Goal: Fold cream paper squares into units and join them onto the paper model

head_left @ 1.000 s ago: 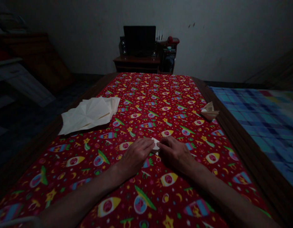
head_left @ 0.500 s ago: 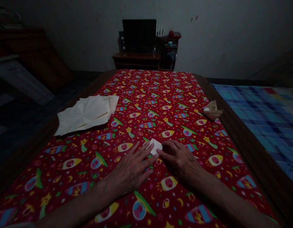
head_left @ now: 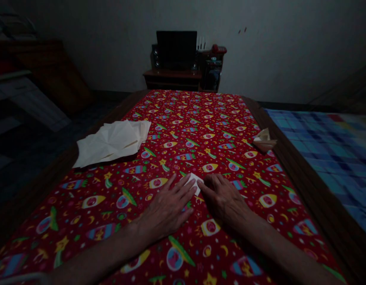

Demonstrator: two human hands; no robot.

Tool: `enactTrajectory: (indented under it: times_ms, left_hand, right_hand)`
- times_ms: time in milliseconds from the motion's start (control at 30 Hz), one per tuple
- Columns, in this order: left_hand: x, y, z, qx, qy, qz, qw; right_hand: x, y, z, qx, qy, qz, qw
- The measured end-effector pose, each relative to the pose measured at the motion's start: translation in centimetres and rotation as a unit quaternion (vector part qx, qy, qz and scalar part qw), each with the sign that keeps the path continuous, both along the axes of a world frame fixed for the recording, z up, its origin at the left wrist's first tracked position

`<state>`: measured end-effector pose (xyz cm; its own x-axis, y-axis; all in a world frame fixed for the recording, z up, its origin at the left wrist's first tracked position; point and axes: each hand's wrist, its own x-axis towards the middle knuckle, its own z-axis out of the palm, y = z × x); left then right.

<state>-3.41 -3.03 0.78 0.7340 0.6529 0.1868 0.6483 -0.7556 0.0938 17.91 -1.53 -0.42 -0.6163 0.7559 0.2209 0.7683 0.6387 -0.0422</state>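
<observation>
A small white folded paper point(head_left: 194, 181) lies on the red patterned cloth point(head_left: 183, 130) in front of me. My left hand point(head_left: 168, 208) rests flat with fingers spread, its fingertips on the paper's left side. My right hand point(head_left: 223, 198) lies beside it with fingers bent, its fingertips pressing the paper's right edge. Most of the paper is covered by my fingers.
A loose stack of cream paper sheets point(head_left: 111, 141) lies at the left of the cloth. A small folded paper piece point(head_left: 264, 139) sits near the table's right wooden edge. A blue checked surface point(head_left: 328, 154) is at the right; a dark screen on a cabinet point(head_left: 176, 50) stands at the far wall.
My left hand went from curled over the paper to flat with fingers spread. Both hands stay at the small paper, which shows a little more now.
</observation>
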Motion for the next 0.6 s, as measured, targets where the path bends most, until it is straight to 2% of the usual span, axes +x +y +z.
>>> enactTrajectory:
  times_ms: [200, 367, 600]
  left_hand:
    - [0.0, -0.2, -0.4, -0.020, -0.015, -0.042, 0.999]
    - [0.5, 0.2, -0.5, -0.021, -0.005, -0.018, 1.000]
    - [1.5, 2.7, -0.5, -0.024, 0.004, 0.025, 0.999]
  right_hand:
    - [0.0, -0.2, 0.1, -0.009, 0.041, 0.004, 0.999]
    - [-0.1, -0.1, -0.4, -0.010, 0.082, -0.003, 0.997]
    - [-0.2, 0.0, -0.3, 0.020, 0.124, 0.018, 0.992]
